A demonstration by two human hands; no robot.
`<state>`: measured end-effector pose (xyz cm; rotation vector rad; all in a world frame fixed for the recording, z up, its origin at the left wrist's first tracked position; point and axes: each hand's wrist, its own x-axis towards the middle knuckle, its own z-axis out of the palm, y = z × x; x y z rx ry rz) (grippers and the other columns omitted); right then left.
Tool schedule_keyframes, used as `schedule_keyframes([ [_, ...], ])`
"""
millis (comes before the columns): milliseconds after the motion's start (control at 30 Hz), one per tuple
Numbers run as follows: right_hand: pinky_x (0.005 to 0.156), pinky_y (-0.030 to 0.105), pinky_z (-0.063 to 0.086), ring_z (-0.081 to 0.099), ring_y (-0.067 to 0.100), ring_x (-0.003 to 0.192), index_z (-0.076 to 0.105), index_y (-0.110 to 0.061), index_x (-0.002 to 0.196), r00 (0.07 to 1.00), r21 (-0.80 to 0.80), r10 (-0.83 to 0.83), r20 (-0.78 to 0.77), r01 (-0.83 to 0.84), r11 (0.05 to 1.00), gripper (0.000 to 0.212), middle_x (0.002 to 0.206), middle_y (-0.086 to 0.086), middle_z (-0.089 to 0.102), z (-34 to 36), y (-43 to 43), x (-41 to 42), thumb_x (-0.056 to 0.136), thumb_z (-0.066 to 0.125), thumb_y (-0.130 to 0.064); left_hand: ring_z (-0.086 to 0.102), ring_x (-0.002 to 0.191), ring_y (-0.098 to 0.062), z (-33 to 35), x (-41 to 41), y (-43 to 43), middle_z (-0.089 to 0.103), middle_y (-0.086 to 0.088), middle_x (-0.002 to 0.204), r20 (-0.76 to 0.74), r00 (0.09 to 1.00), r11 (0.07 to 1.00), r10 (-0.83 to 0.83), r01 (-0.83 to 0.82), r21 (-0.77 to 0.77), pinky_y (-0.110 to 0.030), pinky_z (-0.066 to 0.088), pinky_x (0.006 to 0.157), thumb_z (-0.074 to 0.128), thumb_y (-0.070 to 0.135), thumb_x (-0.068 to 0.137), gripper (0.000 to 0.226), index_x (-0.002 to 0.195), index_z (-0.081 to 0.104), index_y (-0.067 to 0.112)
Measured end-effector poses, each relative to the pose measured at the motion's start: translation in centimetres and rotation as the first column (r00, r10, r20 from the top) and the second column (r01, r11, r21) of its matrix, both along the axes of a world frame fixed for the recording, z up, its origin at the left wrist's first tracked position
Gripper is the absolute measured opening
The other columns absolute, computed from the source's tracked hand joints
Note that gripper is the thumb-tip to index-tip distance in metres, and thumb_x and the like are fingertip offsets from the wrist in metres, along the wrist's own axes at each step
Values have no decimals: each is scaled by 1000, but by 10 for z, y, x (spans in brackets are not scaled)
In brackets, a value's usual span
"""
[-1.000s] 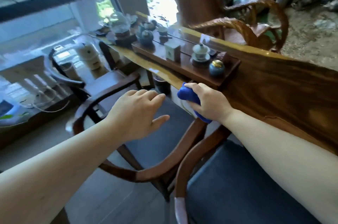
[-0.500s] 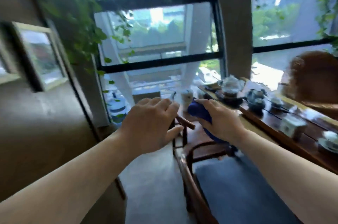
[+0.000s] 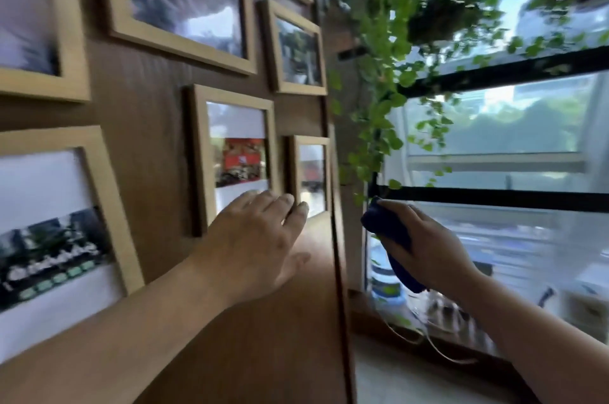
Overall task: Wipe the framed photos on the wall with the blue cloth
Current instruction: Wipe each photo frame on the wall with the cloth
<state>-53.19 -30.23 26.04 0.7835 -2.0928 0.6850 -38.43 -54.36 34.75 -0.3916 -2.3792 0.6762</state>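
Nearest to us, our left hand (image 3: 260, 238) reaches forward with the fingers stretched out and lying close together, the thumb apart below. It holds nothing. Its fingertips cover the lower right corner of the frame with the red picture (image 3: 235, 156), but we cannot tell if they touch the glass.

To the right of that frame, past the edge of the wooden wall (image 3: 148, 113), our right hand (image 3: 425, 248) is closed around the bunched blue cloth (image 3: 392, 238). The cloth is in front of the window (image 3: 494, 139), apart from every frame.

A small narrow frame (image 3: 311, 176) hangs just right of the red-picture frame, near the wall edge. A larger frame (image 3: 56, 222) hangs to its left, and more frames (image 3: 184, 4) hang above it, all blurred.

Farther, a green climbing plant (image 3: 382, 90) hangs down beside the wall edge. Below the cloth, blurred containers (image 3: 385, 285) stand on the window sill; what is in them we cannot see.
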Motion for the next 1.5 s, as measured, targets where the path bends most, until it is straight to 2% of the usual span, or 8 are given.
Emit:
schedule_keyframes([
  [333, 59, 37, 49, 57, 18, 72, 39, -41, 116, 934, -199, 356, -15, -351, 915, 38, 95, -9, 57, 81, -129, -72, 83, 57, -47, 41, 129, -35, 83, -12, -61, 49, -18, 138, -207, 906, 913, 370, -395, -97, -49, 36, 106, 31, 65, 81, 79, 137, 39, 10],
  [567, 51, 18, 31, 51, 12, 77, 39, -39, 122, 870, -171, 466, -159, -489, 855, 39, 113, -3, 56, 141, -200, -76, 87, 57, -38, 14, 143, -34, 103, -40, -79, 20, -18, 156, -307, 807, 831, 504, -551, -83, -50, 19, 116, 34, 74, 78, 97, 147, 12, 9],
  [633, 50, 18, 36, 53, 13, 77, 38, -36, 124, 860, -139, 460, -218, -494, 858, 41, 113, -2, 55, 150, -215, -74, 88, 56, -37, 8, 145, -33, 102, -50, -83, 13, -17, 158, -327, 786, 810, 525, -579, -91, -53, 16, 116, 36, 77, 76, 103, 147, 5, 9],
  [767, 48, 33, 51, 55, 21, 73, 42, -29, 126, 849, -70, 419, -320, -463, 884, 43, 109, 3, 50, 156, -238, -64, 85, 57, -34, 3, 146, -31, 104, -59, -90, 5, -16, 160, -323, 748, 767, 580, -635, -93, -54, 13, 116, 38, 79, 73, 110, 147, 1, 8],
  [900, 46, 25, 38, 49, 19, 68, 49, -25, 120, 864, -30, 353, -360, -389, 921, 39, 108, 4, 50, 152, -233, -75, 84, 58, -32, 3, 146, -30, 103, -57, -96, -1, -13, 160, -319, 746, 758, 584, -642, -116, -55, 12, 116, 40, 81, 71, 112, 148, 1, 9],
  [1100, 58, 39, 52, 57, 27, 79, 50, -27, 118, 953, -145, 275, -127, -292, 945, 35, 109, 3, 51, 144, -208, -112, 84, 57, -31, 4, 146, -31, 102, -56, -100, -6, -13, 160, -316, 756, 764, 573, -633, -127, -56, 10, 116, 36, 83, 71, 113, 147, -3, 9],
  [1333, 59, 30, 50, 55, 17, 81, 45, -30, 124, 793, 110, 554, -255, -545, 831, 45, 116, -2, 50, 119, -232, -69, 82, 61, -32, 4, 145, -30, 101, -60, -101, -7, -12, 160, -311, 756, 773, 576, -627, -93, -56, 8, 116, 43, 79, 70, 114, 148, -2, 10],
  [1500, 51, 32, 50, 58, 21, 77, 52, -30, 120, 899, 7, 371, -232, -380, 925, 39, 113, -3, 54, 103, -218, -97, 81, 61, -28, 2, 146, -30, 101, -61, -102, -9, -12, 160, -310, 743, 759, 594, -644, -90, -57, 7, 116, 43, 81, 69, 116, 148, -4, 10],
])
